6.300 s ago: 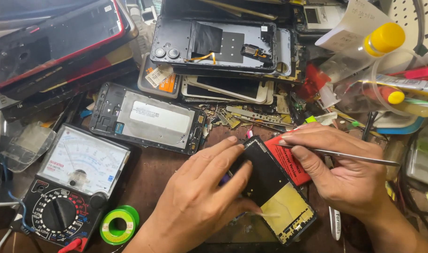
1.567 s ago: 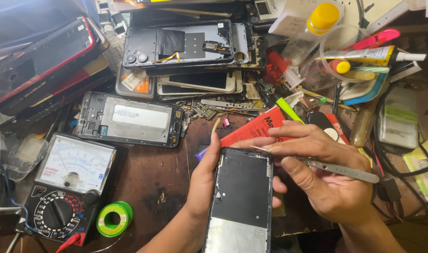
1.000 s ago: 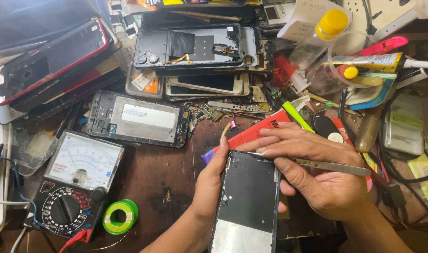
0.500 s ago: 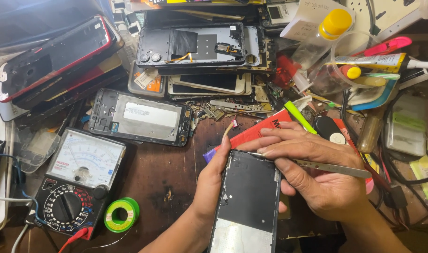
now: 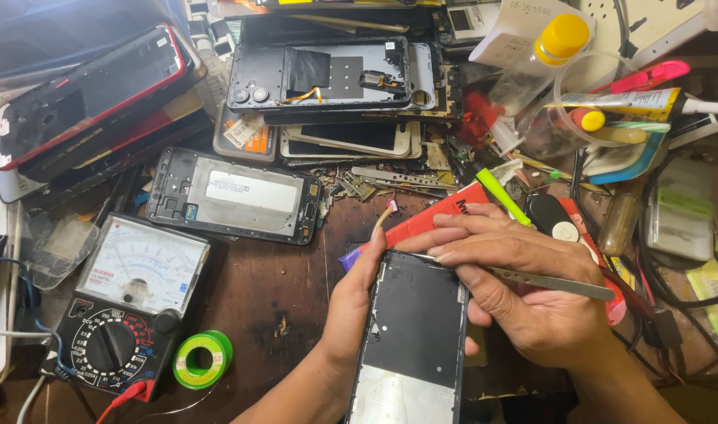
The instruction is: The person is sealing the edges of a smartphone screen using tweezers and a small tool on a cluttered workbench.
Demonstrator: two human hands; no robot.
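Note:
My left hand (image 5: 349,302) grips the left edge of an opened black phone frame (image 5: 412,330), held upright over the wooden bench with its bare inner plate facing me. My right hand (image 5: 532,290) holds metal tweezers (image 5: 551,280), their tip resting at the frame's top edge, while its fingers lie across the phone's upper right corner. A red package (image 5: 437,222) lies just behind both hands.
An analog multimeter (image 5: 131,302) with a red lead and a green solder spool (image 5: 202,360) sit at the left. Disassembled phone bodies (image 5: 233,195) (image 5: 320,74) pile up behind. At the right are a yellow-capped bottle (image 5: 559,39), glue tubes (image 5: 626,100), a green marker (image 5: 500,195) and cables.
The phone was turned from a tilted position with a yellow part showing to upright in my left hand. Over the last second both hands stay nearly still, tweezers at the top edge.

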